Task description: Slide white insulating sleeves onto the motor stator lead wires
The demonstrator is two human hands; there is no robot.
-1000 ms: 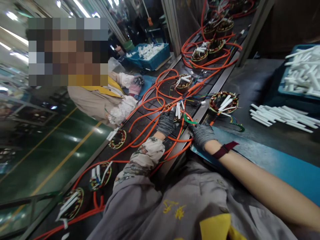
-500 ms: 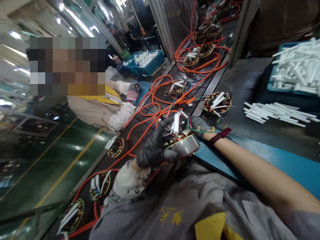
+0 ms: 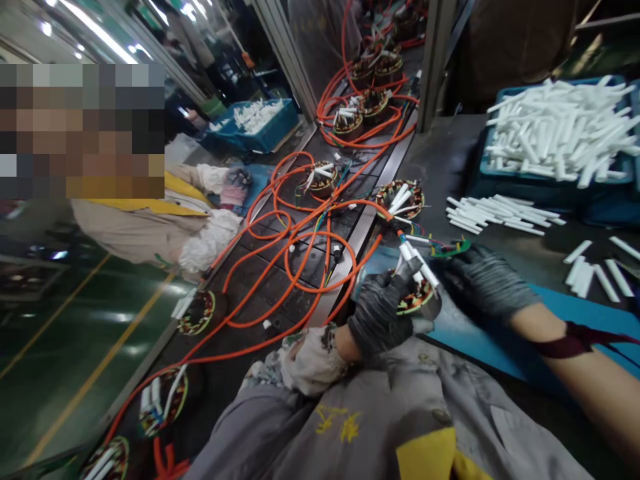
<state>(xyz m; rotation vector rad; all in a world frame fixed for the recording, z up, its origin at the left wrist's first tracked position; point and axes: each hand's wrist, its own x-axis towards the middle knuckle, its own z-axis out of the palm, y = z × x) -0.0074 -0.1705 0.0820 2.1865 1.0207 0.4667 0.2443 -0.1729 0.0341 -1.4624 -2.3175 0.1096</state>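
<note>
My left hand [image 3: 383, 308], in a dark grey glove, is wrapped round a round metal stator [image 3: 420, 301] with copper windings at the front of the blue mat [image 3: 560, 313]. White sleeves [image 3: 419, 261] stand up from its windings beside my fingers. An orange cable [image 3: 385, 212] runs to them from the left. My right hand [image 3: 493, 280], gloved too, is to the right of the stator with its fingers closed on the end of a green circuit board [image 3: 450, 249]. Thin coloured wires join the board to the cable end.
Another stator [image 3: 400, 199] sits just beyond. Loose white tubes [image 3: 500, 213] lie near a blue bin [image 3: 487, 160] heaped with more. Orange cables and several stators cover the conveyor [image 3: 260, 293]. Across it, a person's sleeves [image 3: 210, 240] and gloved hands reach in.
The stator and my left hand have moved right, onto the blue mat. My right hand has drawn away to the right with the green board. The view has swung rightwards.
</note>
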